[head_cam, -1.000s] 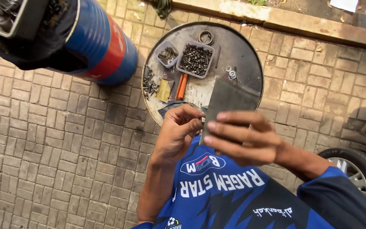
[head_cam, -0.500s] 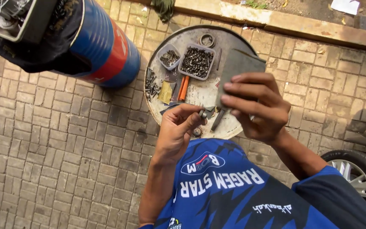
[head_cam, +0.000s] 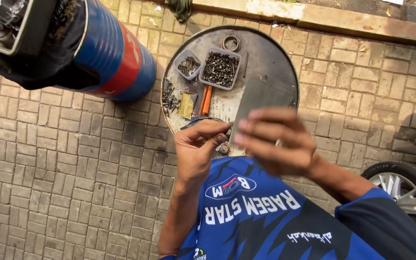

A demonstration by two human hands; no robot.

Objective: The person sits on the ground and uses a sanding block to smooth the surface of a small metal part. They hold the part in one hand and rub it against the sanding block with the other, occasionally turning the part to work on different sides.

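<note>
My left hand (head_cam: 197, 150) is in front of my blue printed shirt, its fingertips pinched on a small dark metal part (head_cam: 224, 147). My right hand (head_cam: 271, 142) is blurred with motion just to its right. It grips the lower end of a flat grey metal plate (head_cam: 262, 99) that points up and away over a round drum top (head_cam: 280, 58). The plate's near corner meets my left fingertips. Part of the plate is hidden by my right hand's fingers.
The drum top carries two clear trays of dark screws (head_cam: 220, 68) (head_cam: 188, 65), an orange-handled tool (head_cam: 206, 99), a metal ring (head_cam: 230, 43) and loose bolts (head_cam: 169, 96). A blue and red drum (head_cam: 116, 58) is at the left, a car tyre (head_cam: 405, 192) at the right, paving bricks around.
My right hand rose with the grey plate half a second ago and has now dropped back beside my left hand. My left hand has stayed almost where it was.
</note>
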